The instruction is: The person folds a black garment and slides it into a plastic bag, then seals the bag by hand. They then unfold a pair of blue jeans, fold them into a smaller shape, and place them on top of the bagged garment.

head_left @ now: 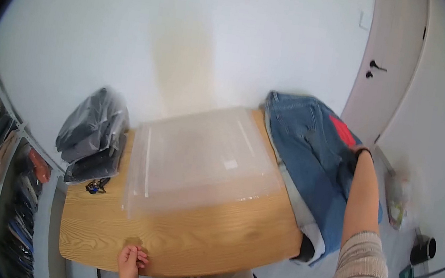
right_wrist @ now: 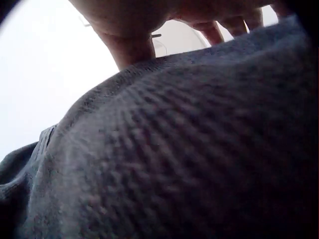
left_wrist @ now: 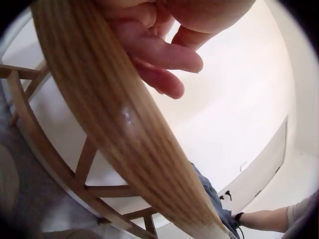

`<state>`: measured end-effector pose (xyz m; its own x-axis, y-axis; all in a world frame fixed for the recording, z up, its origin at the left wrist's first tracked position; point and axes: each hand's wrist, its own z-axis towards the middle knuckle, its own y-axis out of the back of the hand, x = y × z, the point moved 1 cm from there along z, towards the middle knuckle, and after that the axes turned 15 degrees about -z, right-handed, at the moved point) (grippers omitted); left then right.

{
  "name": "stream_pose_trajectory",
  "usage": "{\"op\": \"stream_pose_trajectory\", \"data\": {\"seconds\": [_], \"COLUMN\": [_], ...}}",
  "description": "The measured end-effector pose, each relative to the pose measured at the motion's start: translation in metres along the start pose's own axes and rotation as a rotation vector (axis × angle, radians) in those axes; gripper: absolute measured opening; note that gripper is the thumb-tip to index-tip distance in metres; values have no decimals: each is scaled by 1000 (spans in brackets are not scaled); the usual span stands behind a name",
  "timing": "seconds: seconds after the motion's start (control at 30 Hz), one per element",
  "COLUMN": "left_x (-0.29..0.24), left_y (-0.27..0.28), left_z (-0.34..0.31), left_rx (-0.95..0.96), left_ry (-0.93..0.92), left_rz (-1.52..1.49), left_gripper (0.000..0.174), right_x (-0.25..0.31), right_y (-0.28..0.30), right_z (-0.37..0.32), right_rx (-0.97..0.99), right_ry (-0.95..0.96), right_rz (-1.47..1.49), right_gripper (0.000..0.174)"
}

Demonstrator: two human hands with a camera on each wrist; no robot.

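Note:
My right hand (head_left: pixel 356 149) reaches onto a pile of blue jeans (head_left: pixel 297 123) at the table's right end, beside a red patch (head_left: pixel 341 131). In the right wrist view, its thumb and fingers (right_wrist: pixel 214 34) are spread and point down at the cloth (right_wrist: pixel 149 134); the fingertips are partly hidden behind a fold. My left hand (head_left: pixel 132 257) hangs by the table's front edge, fingers loosely bent and holding nothing. The left wrist view shows its fingers (left_wrist: pixel 169 55) just over the wooden edge (left_wrist: pixel 114 109). A clear plastic sheet (head_left: pixel 191 163) lies flat across the table.
On the table's left end is a stack of dark clothes in clear bags (head_left: pixel 94 133), with a small dark item (head_left: pixel 96 185) before it. Shelves of folded clothes (head_left: pixel 24 191) stand at left. Jeans legs hang over the right edge. A black bin (head_left: pixel 422 250) and plastic bag (head_left: pixel 397 198) sit on the floor.

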<state>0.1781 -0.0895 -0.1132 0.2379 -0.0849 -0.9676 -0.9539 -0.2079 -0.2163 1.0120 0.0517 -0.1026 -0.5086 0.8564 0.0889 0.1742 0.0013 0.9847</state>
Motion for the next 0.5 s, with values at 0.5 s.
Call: {"op": "stream_pose_trajectory", "data": {"seconds": [0.5], "left_x": [-5], "left_y": [8], "left_z": [0], "left_rx": [75], "left_ry": [153], "left_rz": [-72], "left_gripper": [20], "right_x": [-48], "right_y": [3], "right_z": [-5], "right_rx": [-164], "right_ry": [-193], "right_rz": [-54], "right_gripper": [35]}}
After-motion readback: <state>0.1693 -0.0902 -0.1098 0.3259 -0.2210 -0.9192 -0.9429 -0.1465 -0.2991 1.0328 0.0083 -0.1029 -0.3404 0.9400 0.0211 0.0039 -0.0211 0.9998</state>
